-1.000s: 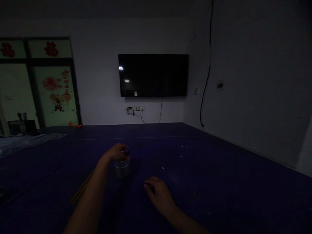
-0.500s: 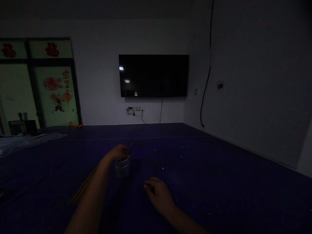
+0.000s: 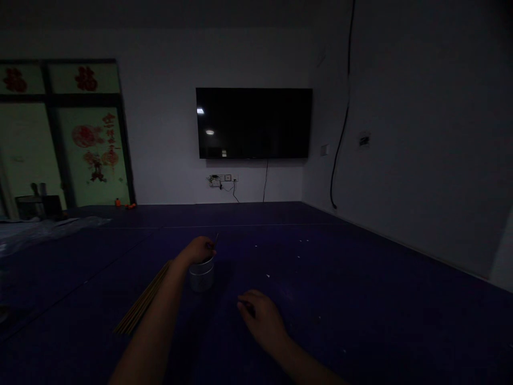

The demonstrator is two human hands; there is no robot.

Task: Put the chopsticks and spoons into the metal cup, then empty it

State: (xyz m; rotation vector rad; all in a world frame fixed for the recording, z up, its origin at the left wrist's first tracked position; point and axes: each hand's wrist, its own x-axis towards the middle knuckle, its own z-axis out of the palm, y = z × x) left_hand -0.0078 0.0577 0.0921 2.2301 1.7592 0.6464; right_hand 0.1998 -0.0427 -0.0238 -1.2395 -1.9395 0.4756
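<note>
Left hand (image 3: 201,249): shifted slightly right since the earlier frame, its forearm (image 3: 158,326) baring more of the thin sticks (image 3: 144,302); I see it bent over the cup (image 3: 202,277), though I cannot tell whether its fingers grip the slim rod (image 3: 217,239) beside them;
Cup: upright on the purple surface (image 3: 340,299), beneath that hand;
Thin sticks: lying bundled alongside the forearm, left of the cup;
Right hand (image 3: 262,318): fingers curled, right of the cup; whether it holds anything, I cannot tell.
</note>
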